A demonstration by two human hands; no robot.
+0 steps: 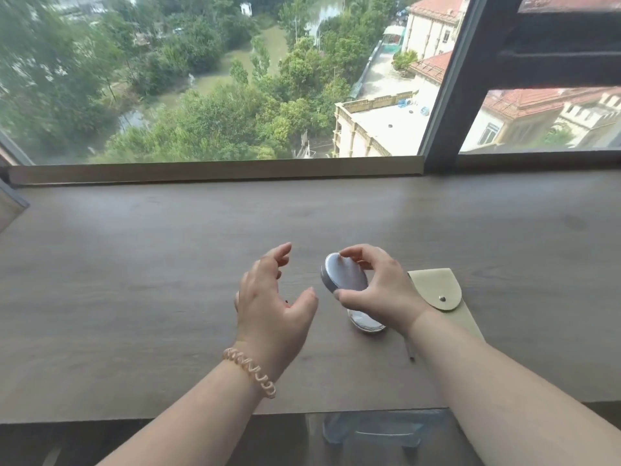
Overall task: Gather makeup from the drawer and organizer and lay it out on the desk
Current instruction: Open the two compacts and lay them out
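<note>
My right hand (379, 290) pinches the round compact (342, 272) between thumb and fingertips, tilted above the table (134, 264). My left hand (272, 297) hovers just left of it, fingers loosely spread, holding nothing. Another round case (368, 322) lies under my right hand, beside a pouch (437, 290).

No text, label, brand, number or sign can be read; the round silver compact (344, 275) and the beige snap-button pouch (433, 284) show plain surfaces.
</note>
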